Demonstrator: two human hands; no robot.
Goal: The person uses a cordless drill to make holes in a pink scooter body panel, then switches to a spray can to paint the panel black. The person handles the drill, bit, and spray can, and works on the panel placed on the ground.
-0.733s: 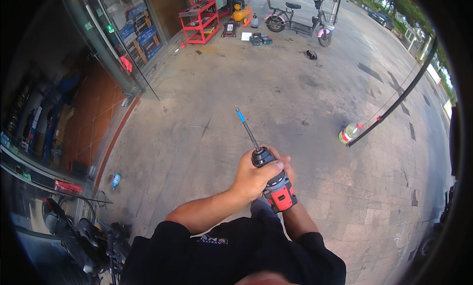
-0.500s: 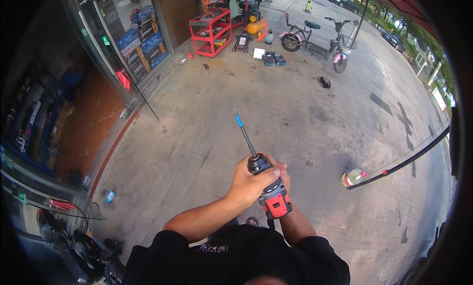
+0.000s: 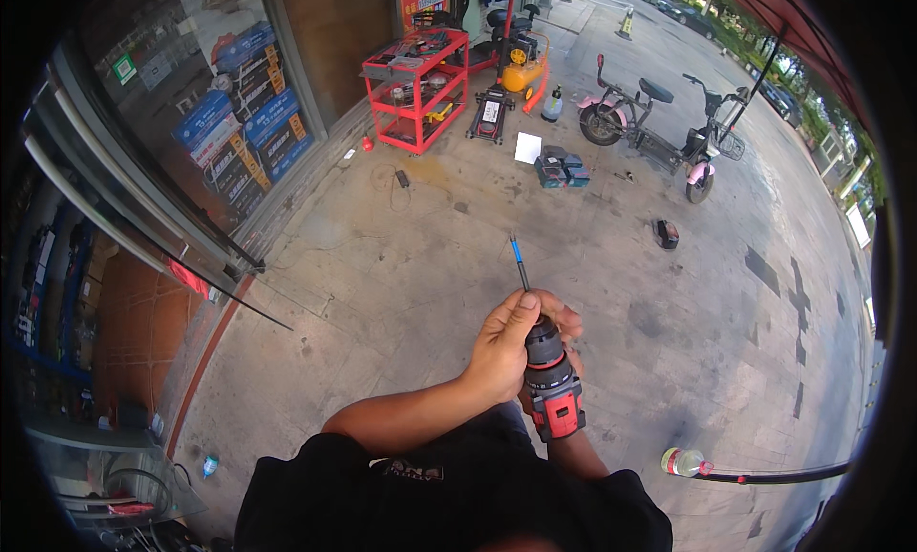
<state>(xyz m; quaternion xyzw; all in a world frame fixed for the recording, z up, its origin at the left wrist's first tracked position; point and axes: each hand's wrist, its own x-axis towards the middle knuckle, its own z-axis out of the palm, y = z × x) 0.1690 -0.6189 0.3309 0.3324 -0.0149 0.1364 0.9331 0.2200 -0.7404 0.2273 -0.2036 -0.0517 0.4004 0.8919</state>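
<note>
A red and black cordless drill [image 3: 558, 399] is held out in front of me, its nose toward the far side. A long thin screwdriver bit [image 3: 520, 257] with a blue band sticks out of it. My left hand [image 3: 506, 337] is closed round the bit's shaft, just ahead of the black chuck [image 3: 543, 342], with the thumb on top. My right hand [image 3: 576, 363] is under the drill at its handle, mostly hidden by the drill body.
Ahead stand a red tool cart [image 3: 417, 103], a floor jack [image 3: 490, 115] and a yellow air compressor [image 3: 524, 75]. A pink electric bike [image 3: 659, 137], a teal-black case [image 3: 562, 167] and a dark battery-like block [image 3: 666, 233] are further right. Glass doors [image 3: 143, 103] line the left; a bottle [image 3: 684, 462] sits near right.
My left hand has slid forward from the chuck onto the bit's shaft. The drill is now further right in view. The surroundings have shifted as the camera turned.
</note>
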